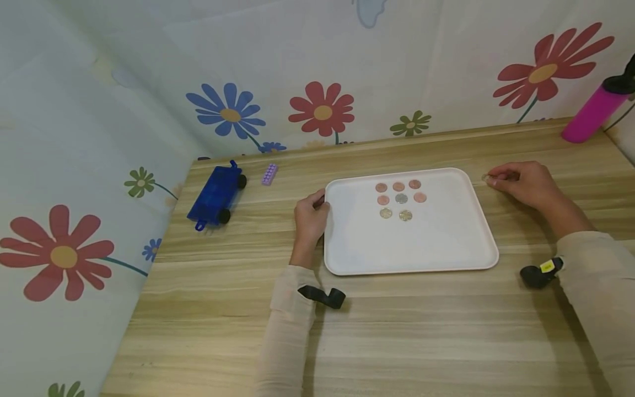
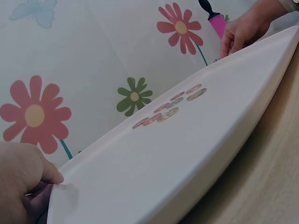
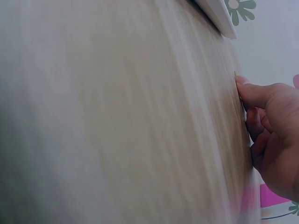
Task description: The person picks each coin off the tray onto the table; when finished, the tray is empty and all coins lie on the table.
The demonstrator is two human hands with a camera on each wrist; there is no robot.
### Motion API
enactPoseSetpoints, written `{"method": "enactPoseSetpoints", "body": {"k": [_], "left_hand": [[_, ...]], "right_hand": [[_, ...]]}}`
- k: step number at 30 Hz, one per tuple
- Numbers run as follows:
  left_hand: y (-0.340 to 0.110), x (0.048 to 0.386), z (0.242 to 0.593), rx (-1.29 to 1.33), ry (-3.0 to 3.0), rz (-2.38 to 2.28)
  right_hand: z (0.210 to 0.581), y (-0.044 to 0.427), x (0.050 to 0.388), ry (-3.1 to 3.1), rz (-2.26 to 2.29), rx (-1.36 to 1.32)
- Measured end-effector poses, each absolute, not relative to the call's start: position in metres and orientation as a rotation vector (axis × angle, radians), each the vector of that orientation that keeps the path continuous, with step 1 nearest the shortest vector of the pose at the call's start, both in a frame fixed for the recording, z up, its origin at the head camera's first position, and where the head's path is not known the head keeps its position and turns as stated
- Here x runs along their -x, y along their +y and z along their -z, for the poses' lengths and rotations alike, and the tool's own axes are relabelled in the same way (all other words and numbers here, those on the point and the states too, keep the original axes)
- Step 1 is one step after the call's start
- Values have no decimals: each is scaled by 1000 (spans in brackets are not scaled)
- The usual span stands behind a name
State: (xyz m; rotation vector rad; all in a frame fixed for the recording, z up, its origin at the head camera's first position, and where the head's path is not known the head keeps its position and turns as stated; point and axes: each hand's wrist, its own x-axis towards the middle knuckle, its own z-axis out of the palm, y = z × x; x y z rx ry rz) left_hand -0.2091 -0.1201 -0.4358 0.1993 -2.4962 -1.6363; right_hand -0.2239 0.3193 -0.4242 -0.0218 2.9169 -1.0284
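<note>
A white tray (image 1: 412,248) lies on the wooden table, holding several coins in loose rows. Copper-coloured coins (image 1: 398,187) fill the back row, a silvery coin (image 1: 401,198) lies in the middle, and pale gold coins (image 1: 386,213) are at the front. My left hand (image 1: 310,220) grips the tray's left rim; in the left wrist view its thumb (image 2: 52,173) lies over the edge. To the right of the tray, my right hand (image 1: 528,184) pinches a coin (image 1: 485,177) between thumb and fingers, close to the tabletop. In the right wrist view only a thin edge of that coin shows.
A blue toy cart (image 1: 215,196) with black wheels stands at the table's left, beside a small purple toy brick (image 1: 269,174). A pink cylinder with a black top (image 1: 592,113) stands at the back right corner. A flower-printed sheet (image 1: 367,71) hangs behind the table.
</note>
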Motion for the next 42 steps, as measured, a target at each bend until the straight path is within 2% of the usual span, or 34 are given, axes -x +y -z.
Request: {"method": "enactPoseSetpoints", "body": {"k": [24, 42], "left_hand": [[-120, 212, 437, -180, -2500, 1655], [-121, 212, 437, -200, -2498, 1677]], "right_hand": [[424, 315, 213, 2959, 1136, -33], [399, 256, 202, 2974, 1129, 290]]}}
